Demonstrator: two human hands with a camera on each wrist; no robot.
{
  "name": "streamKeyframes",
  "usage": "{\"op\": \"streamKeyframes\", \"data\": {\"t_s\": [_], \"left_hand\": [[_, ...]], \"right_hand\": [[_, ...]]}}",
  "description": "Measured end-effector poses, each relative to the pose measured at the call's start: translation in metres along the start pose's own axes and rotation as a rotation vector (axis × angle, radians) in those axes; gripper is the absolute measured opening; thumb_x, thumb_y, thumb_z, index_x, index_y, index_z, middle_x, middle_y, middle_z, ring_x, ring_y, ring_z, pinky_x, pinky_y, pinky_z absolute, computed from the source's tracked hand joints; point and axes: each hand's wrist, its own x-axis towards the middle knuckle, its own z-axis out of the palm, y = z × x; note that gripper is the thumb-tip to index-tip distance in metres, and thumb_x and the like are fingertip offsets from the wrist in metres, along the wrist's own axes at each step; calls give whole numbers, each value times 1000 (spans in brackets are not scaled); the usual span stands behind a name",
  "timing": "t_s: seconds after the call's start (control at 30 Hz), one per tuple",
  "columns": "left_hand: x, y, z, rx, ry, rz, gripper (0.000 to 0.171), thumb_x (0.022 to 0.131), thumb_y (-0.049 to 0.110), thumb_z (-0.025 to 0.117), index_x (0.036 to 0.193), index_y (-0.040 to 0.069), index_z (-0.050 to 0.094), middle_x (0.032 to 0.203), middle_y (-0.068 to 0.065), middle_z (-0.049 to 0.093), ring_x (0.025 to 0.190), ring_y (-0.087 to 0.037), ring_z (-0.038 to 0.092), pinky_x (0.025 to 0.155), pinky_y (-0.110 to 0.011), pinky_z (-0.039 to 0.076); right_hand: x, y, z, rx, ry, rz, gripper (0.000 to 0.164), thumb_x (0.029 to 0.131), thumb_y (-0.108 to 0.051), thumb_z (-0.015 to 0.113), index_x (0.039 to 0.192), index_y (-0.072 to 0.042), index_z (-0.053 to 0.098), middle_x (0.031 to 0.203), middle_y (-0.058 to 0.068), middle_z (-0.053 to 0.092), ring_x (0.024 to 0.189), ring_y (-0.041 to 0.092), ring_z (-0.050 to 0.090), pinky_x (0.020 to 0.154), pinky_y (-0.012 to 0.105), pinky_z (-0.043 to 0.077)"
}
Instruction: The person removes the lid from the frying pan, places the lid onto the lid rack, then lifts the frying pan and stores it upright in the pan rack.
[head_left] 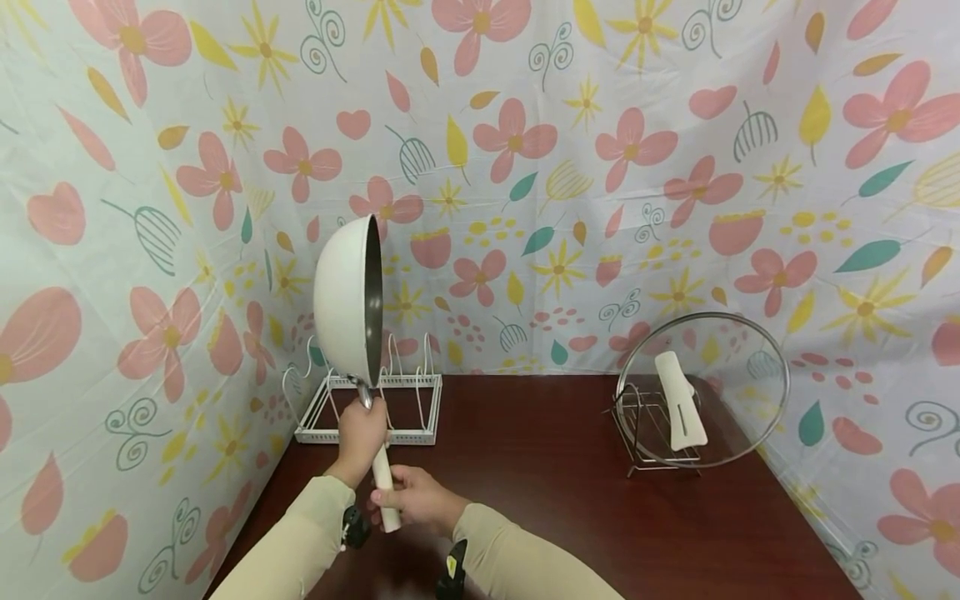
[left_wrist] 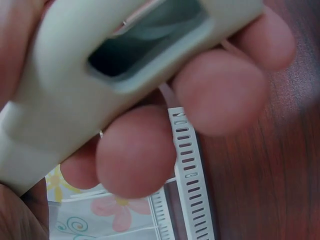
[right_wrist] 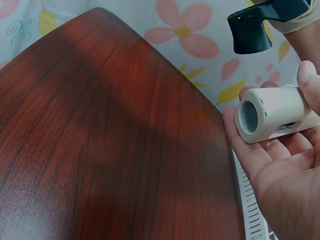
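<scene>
A deep frying pan, white outside and dark grey inside, is held upright on its edge above the left part of the table, its inside turned to the right. My left hand grips the cream handle close to the pan. In the left wrist view, fingers curl round the handle beside its long slot. Lower down, my right hand holds the handle's end between thumb and fingers. The right wrist view shows the round, hollow handle end lying over the fingers, with the thumb on top.
Behind the pan stands a white rack with wire dividers. A glass lid with a cream handle leans in a metal wire stand on the right. Flowered sheeting encloses the dark red table.
</scene>
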Motion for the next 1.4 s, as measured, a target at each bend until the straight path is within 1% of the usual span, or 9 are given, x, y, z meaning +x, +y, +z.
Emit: {"op": "streamKeyframes", "data": {"t_s": [0.17, 0.4, 0.53, 0.67, 0.73, 0.9, 1.0, 1.17, 1.4], "left_hand": [[1, -1, -1, 19, -7, -8, 31, 99, 25, 43, 74, 9, 52, 49, -3, 54, 39, -20, 55, 45, -35, 46], [1, -3, -2, 33, -4, -13, 31, 98, 23, 44, 71, 9, 53, 46, -2, 53, 37, -19, 53, 44, -34, 44], [0, -4, -2, 36, 4, -19, 31, 97, 23, 45, 70, 8, 54, 45, -2, 52, 36, -19, 53, 43, -34, 44], [-1, -3, -2, 46, -3, -42, 32, 96, 24, 45, 71, 8, 55, 45, -1, 53, 36, -18, 54, 44, -34, 45], [-2, -3, -2, 50, -16, -50, 32, 96, 24, 45, 71, 8, 55, 45, -1, 52, 36, -18, 53, 44, -34, 44], [-3, -5, -2, 40, -34, -53, 31, 96, 23, 44, 70, 9, 53, 44, -1, 50, 34, -18, 52, 43, -34, 44], [-4, -6, -2, 28, -41, -58, 30, 96, 22, 45, 70, 8, 52, 44, -1, 50, 33, -17, 51, 42, -33, 45], [-3, -11, -2, 17, -51, -68, 30, 96, 22, 45, 70, 8, 53, 44, 0, 50, 34, -18, 52, 43, -34, 46], [-2, -17, -1, 10, -67, -104, 28, 95, 21, 45, 71, 8, 52, 44, 0, 49, 35, -19, 52, 43, -34, 46]], "right_hand": [[0, 0, 1, 11, -1, -8, 20, 100, -8, 62, 116, 3, 56, 92, 6, 70, 81, 20, 69, 80, 50, 58], [1, 2, 1, 9, -21, -7, 20, 101, -8, 61, 117, 1, 56, 91, 5, 70, 82, 21, 69, 74, 43, 59], [0, 3, 1, 19, -31, -10, 20, 101, -8, 61, 117, 1, 56, 91, 6, 70, 82, 21, 69, 75, 43, 59], [0, 4, 3, 33, -30, -4, 18, 101, -9, 61, 115, 0, 56, 91, 6, 70, 83, 21, 69, 77, 45, 58], [-1, 5, 3, 40, -28, -2, 19, 101, -9, 61, 116, 1, 56, 91, 6, 69, 84, 22, 69, 78, 47, 58], [0, 9, 4, 59, -30, 0, 30, 101, -9, 61, 123, 9, 51, 91, 5, 69, 87, 24, 70, 79, 49, 58], [1, 11, 5, 69, -32, 0, 28, 101, -8, 61, 122, 8, 51, 90, 5, 69, 86, 24, 69, 77, 46, 58], [2, 13, 6, 69, -20, 2, 18, 100, -8, 62, 115, 1, 55, 89, 5, 70, 84, 23, 69, 73, 41, 58], [2, 16, 9, 67, -4, 16, 18, 100, -8, 63, 114, -1, 56, 89, 5, 71, 81, 21, 70, 71, 40, 58]]}}
